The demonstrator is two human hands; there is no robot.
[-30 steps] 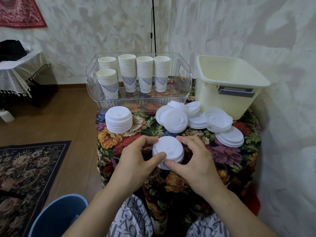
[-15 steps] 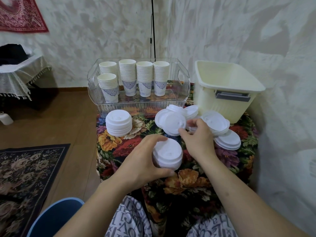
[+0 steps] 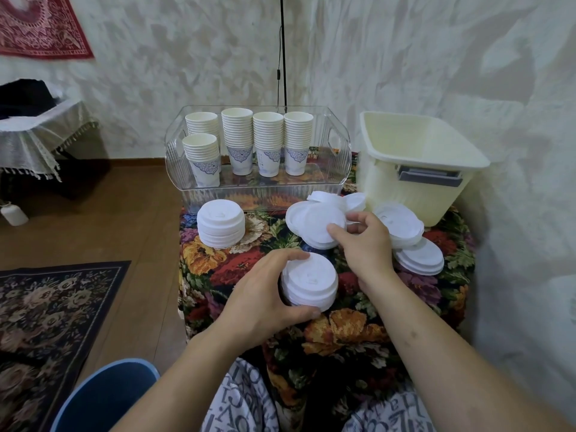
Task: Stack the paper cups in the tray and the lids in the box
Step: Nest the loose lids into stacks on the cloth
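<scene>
My left hand [image 3: 265, 294] grips a short stack of white lids [image 3: 310, 280] near the table's front. My right hand [image 3: 364, 244] reaches into the loose pile of lids [image 3: 311, 222] behind it, thumb and fingers pinching a lid there. A neat lid stack [image 3: 221, 226] stands at the left, and more lids [image 3: 419, 257] lie at the right. Several stacks of paper cups [image 3: 249, 141] stand in the clear tray [image 3: 336, 169] at the back. The cream box [image 3: 420, 151] at the back right looks empty.
The small table carries a floral cloth [image 3: 343, 332]. A black pole [image 3: 283, 51] rises behind the tray. A blue bin [image 3: 99, 397] is by my left knee, a patterned rug [image 3: 46, 322] on the wooden floor, and a wall close on the right.
My right hand left the held stack and reached back to the loose pile of lids. My left hand keeps its hold on the stack alone.
</scene>
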